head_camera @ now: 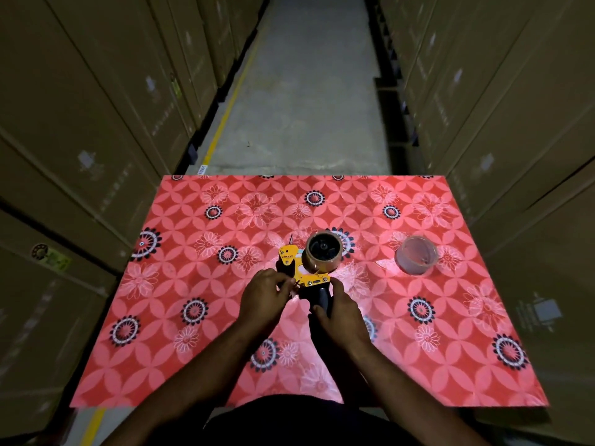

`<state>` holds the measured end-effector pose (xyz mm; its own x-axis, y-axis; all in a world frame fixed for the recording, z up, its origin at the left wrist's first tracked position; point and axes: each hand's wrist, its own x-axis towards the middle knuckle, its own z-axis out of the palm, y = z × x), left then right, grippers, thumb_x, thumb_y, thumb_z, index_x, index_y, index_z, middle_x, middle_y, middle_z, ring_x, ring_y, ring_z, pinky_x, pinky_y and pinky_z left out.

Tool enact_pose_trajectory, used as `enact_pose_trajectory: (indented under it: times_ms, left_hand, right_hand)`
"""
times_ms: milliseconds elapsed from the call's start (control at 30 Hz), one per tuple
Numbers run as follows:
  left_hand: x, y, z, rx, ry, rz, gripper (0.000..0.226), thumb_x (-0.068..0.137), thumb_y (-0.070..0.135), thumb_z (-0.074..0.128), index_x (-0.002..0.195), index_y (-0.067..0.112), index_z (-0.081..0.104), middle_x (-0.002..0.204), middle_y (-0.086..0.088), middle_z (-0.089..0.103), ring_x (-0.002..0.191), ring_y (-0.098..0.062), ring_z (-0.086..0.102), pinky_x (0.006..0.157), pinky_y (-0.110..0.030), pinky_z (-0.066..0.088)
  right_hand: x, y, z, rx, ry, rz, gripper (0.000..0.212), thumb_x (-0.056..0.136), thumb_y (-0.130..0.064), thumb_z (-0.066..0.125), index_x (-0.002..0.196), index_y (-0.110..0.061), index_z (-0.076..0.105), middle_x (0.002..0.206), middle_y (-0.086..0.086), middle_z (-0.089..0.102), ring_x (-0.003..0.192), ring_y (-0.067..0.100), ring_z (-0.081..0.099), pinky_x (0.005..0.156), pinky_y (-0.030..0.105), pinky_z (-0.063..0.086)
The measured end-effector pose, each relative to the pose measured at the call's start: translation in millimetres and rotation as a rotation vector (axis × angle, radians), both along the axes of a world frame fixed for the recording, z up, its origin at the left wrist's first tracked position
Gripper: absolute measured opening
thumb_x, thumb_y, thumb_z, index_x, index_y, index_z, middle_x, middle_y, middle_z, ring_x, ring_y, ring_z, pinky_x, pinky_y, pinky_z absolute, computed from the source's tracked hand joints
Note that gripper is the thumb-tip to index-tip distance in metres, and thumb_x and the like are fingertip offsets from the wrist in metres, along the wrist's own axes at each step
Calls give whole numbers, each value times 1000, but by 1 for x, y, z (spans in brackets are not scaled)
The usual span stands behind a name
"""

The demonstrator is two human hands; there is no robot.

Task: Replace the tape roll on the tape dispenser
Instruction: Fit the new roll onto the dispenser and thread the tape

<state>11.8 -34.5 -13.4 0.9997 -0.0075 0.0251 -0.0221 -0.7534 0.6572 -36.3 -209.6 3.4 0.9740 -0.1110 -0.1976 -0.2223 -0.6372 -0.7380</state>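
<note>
**Inspector:** Hands first. The right hand (341, 312) has its fingers curled round the black handle (317, 296) of the tape dispenser (304, 273). The left hand (264, 299) pinches at the dispenser's yellow frame, beside the handle; what sits between its fingertips is too small to make out.

**Clerk:** Location of the dispenser?

**Inspector:** On the table (450, 342), near its middle, under a red cloth printed with flowers and rings. One brown tape roll (323, 253) is seated on the dispenser's hub, at the end away from the person.

**Clerk:** Count of items?

**Inspector:** One dispenser. Two rolls: the brown one mounted, and one pale, nearly spent roll (416, 255) lying on the cloth well to the right of the dispenser, apart from it.

**Clerk:** Any markings?

**Inspector:** Dark lettering on the yellow plate (286, 258) at the dispenser's left; it cannot be read at this size. Stacked cartons (96, 130) stand on both sides of the table and carry pale labels, all blurred. A yellow line (225, 117) runs along the concrete floor beyond the table, left of the dispenser.
</note>
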Motion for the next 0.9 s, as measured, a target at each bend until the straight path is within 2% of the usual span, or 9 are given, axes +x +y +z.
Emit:
enact_pose_trajectory:
  times_ms: [133, 200, 267, 400, 533, 633, 733, 833, 900]
  left_hand:
    - [23, -17, 22, 1, 35, 41, 27, 92, 49, 59, 79, 30, 72, 64, 12, 69, 63, -1, 66, 59, -28, 49]
    - [44, -29, 30, 149, 70, -12, 24, 88, 50, 63, 86, 31, 78, 72, 6, 74, 76, -13, 71, 61, -27, 43]
    - [62, -41, 33, 322, 139, -79, 34, 85, 58, 63, 96, 30, 80, 88, 2, 75, 89, -21, 70, 68, -28, 44]
    - [75, -61, 23, 505, 223, -53, 33, 86, 48, 67, 100, 19, 73, 106, -3, 73, 104, -26, 70, 71, -27, 38]
    - [82, -69, 22, 553, 267, -32, 35, 84, 48, 71, 105, 20, 73, 112, -2, 74, 106, -24, 70, 72, -26, 40]
    - [85, -69, 23, 558, 313, -76, 41, 77, 52, 77, 105, 21, 74, 112, -2, 74, 108, -26, 70, 73, -27, 43]
    - [86, -67, 23, 514, 319, -96, 35, 79, 54, 73, 97, 24, 72, 110, -1, 75, 107, -26, 70, 72, -26, 39]
    - [88, -61, 25, 465, 304, -170, 31, 82, 55, 61, 78, 25, 61, 102, -4, 75, 98, -27, 70, 69, -25, 38]
    - [89, -52, 28, 407, 295, -230, 38, 79, 57, 60, 76, 20, 67, 87, -4, 73, 83, -25, 69, 60, -26, 36]
  right_hand:
    - [2, -1, 1, -10, -5, 9, 55, 79, -28, 60, 127, -39, 37, 105, -2, 70, 90, 23, 66, 64, 31, 43]
    - [1, -1, 2, -5, -3, 18, 55, 78, -28, 59, 127, -39, 38, 103, -2, 70, 87, 22, 65, 64, 33, 48]
    - [1, -2, 3, -4, 0, 26, 53, 77, -29, 60, 125, -40, 39, 102, -2, 70, 87, 22, 66, 66, 37, 52]
    - [3, -5, -1, -14, 7, 39, 54, 77, -31, 60, 125, -40, 39, 102, -2, 70, 88, 24, 66, 65, 36, 50]
    - [4, -5, -6, -7, 25, 34, 54, 78, -31, 62, 126, -40, 38, 104, -3, 70, 89, 22, 67, 66, 35, 52]
    - [4, -6, -9, -19, 10, 37, 58, 80, -31, 62, 129, -41, 34, 108, -3, 69, 95, 23, 67, 64, 34, 47]
    - [2, -5, -12, -87, -58, 67, 76, 85, -29, 61, 148, -46, 20, 122, 1, 59, 103, 25, 64, 69, 37, 50]
    - [-1, -2, -18, -196, -137, 143, 75, 97, -31, 52, 155, -50, 8, 123, 6, 53, 99, 28, 61, 66, 35, 48]
    - [-2, 1, -21, -287, -162, 175, 68, 102, -34, 44, 157, -45, 6, 122, 9, 52, 98, 32, 58, 66, 37, 49]
